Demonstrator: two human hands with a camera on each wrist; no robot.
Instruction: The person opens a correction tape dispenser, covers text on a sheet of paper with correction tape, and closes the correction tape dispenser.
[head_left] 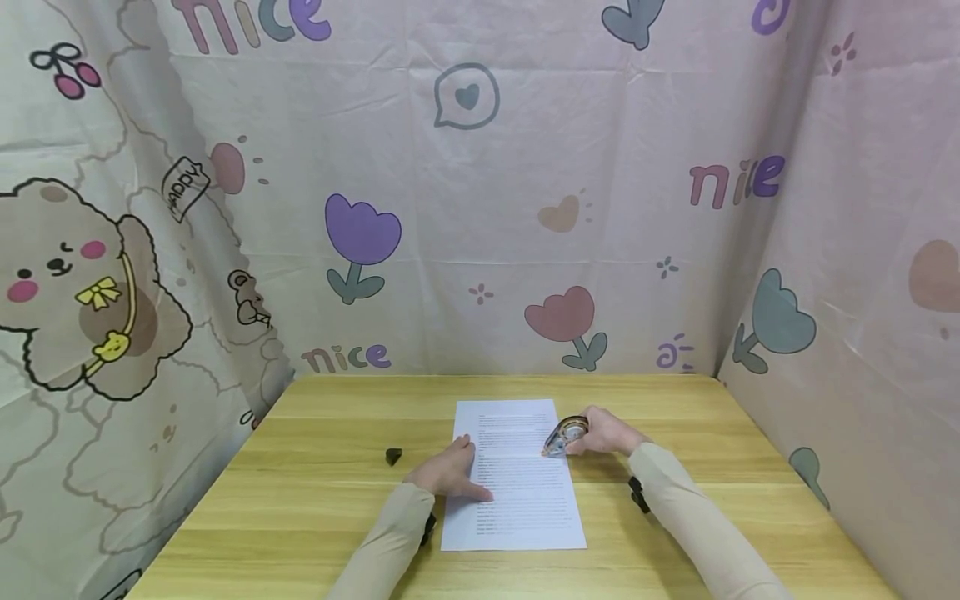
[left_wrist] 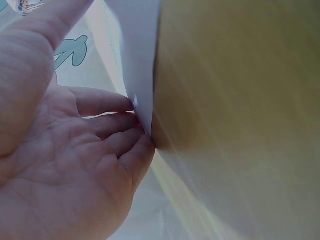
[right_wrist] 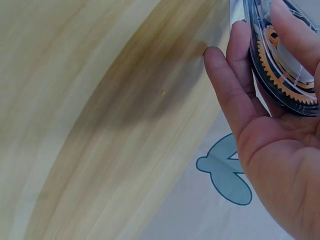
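Note:
A printed sheet of paper (head_left: 525,521) lies lengthwise on the wooden table, filled with lines of small text. My left hand (head_left: 447,472) rests on its left edge, thumb and fingers spread; the left wrist view shows the fingertips (left_wrist: 142,145) pressing at the paper's edge. At the sheet's right edge, my right hand (head_left: 609,433) grips a correction tape dispenser (head_left: 567,431), its tip down at the text near the middle of the page. Orange gear teeth and a clear case show on the dispenser (right_wrist: 285,75) in the right wrist view, between thumb and fingers.
A small black piece (head_left: 393,456), perhaps a cap, lies on the table left of the paper. Printed curtains (head_left: 465,208) stand behind the table (head_left: 322,508) and along both its sides.

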